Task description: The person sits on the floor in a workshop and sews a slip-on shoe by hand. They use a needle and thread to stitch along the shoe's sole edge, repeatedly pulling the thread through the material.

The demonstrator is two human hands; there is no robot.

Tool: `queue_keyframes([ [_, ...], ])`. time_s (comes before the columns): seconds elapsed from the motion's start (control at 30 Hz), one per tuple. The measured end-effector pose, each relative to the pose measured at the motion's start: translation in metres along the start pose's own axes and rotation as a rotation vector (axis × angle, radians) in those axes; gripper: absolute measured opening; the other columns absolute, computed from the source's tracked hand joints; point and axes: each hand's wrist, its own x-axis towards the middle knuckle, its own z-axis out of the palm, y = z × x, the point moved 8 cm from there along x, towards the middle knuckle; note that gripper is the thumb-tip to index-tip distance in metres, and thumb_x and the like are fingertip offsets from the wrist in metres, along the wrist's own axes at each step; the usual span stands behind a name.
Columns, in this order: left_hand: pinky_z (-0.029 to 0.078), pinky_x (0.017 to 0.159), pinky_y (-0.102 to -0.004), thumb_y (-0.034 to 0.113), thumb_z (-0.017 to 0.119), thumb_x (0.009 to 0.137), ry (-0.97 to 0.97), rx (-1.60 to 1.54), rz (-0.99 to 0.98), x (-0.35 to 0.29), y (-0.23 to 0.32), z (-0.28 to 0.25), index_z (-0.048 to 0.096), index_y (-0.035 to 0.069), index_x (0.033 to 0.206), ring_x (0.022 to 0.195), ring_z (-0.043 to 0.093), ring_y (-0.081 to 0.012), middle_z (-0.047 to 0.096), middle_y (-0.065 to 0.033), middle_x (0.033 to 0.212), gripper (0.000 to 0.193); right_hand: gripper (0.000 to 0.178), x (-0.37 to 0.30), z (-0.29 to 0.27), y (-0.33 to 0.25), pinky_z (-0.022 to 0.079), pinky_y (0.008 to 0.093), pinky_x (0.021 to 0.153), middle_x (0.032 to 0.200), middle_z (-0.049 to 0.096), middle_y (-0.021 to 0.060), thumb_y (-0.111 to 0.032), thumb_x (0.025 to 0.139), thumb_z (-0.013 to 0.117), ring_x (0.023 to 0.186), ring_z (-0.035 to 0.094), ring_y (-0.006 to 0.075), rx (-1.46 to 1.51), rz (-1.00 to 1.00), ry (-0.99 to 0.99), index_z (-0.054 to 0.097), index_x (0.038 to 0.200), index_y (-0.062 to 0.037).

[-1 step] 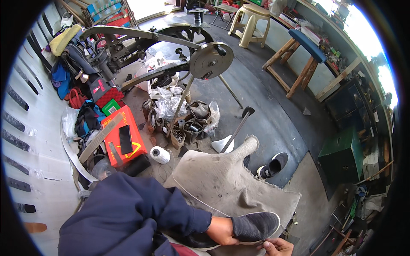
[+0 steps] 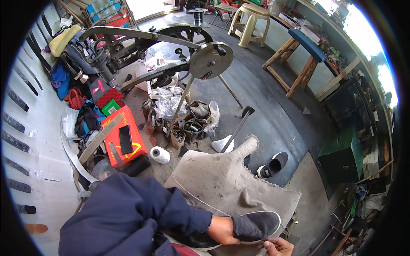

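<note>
A dark grey slip-on shoe (image 2: 256, 225) with a pale sole edge lies over my lap on a worn beige cloth (image 2: 213, 175). My left hand (image 2: 223, 231) is closed on the shoe's near side, its fingers partly hidden. By the sole edge, my right hand (image 2: 278, 246) pinches at something small and dark that I cannot make out. A white thread crosses the cloth toward the shoe. The white thread spool (image 2: 160, 155) stands on the floor beyond my left sleeve. Part of a dark shoe with a pale sole (image 2: 198, 241) shows below my left wrist.
A hand-cranked sewing machine (image 2: 211, 60) on thin legs stands ahead, with bags of small parts (image 2: 188, 123) beneath. At left a phone (image 2: 125, 139) lies on a red box (image 2: 136, 147). Another dark shoe (image 2: 273, 165) is on the floor, with a blue-topped stool (image 2: 306, 45) farther right.
</note>
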Motion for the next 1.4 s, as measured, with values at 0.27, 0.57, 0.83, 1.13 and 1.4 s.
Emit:
queue_keyframes([
  [0.27,0.030,0.124,-0.0377,0.020,0.065,0.092,0.079,0.140,0.045,-0.002,0.008,0.003,0.044,-0.002,0.152,0.149,0.040,-0.0327,0.043,-0.0230,0.159,0.067,0.015,-0.013,0.004,0.019,0.050,0.0241,0.076,0.092,0.074,0.0073,-0.007,0.102,0.066,0.081,0.066,0.0108,0.095,-0.152,0.021,0.068,0.112,0.0038],
  [0.57,0.054,0.074,-0.0486,0.031,0.071,0.094,0.050,0.476,-0.251,-0.038,0.048,-0.006,0.066,0.000,0.107,0.090,0.066,-0.0462,0.070,-0.0239,0.096,0.034,0.013,-0.034,0.002,0.033,0.046,0.0215,0.069,0.088,0.071,0.0052,-0.005,0.100,0.067,0.075,0.061,0.0087,0.159,-0.187,0.123,0.068,0.109,0.0047],
  [0.83,0.055,0.071,-0.0354,0.015,0.072,0.096,0.499,0.482,-0.082,-0.080,0.130,-0.019,0.067,0.005,0.088,0.084,0.072,-0.0247,0.072,-0.0130,0.096,0.014,0.010,-0.038,0.007,0.026,0.040,0.0198,0.061,0.083,0.068,0.0001,-0.003,0.099,0.069,0.067,0.052,0.0042,0.214,-0.314,0.199,0.070,0.107,0.0023],
  [1.13,0.053,0.085,-0.0300,0.019,0.062,0.105,0.377,-0.006,-0.325,-0.076,0.058,-0.004,0.061,0.001,0.105,0.087,0.067,-0.0143,0.071,-0.0071,0.094,0.018,0.017,-0.046,0.000,0.039,0.042,0.0207,0.063,0.086,0.069,0.0001,-0.005,0.099,0.069,0.070,0.054,0.0051,0.199,-0.296,0.193,0.072,0.114,0.0024],
  [1.4,0.029,0.123,-0.0359,0.035,0.073,0.095,0.127,0.244,-0.036,-0.020,0.051,0.021,0.041,-0.003,0.154,0.150,0.039,-0.0296,0.043,-0.0217,0.160,0.077,0.017,-0.048,-0.002,0.039,0.051,0.0241,0.068,0.087,0.073,0.0055,-0.004,0.099,0.069,0.072,0.064,0.0112,0.163,-0.306,0.186,0.072,0.113,0.0046],
])
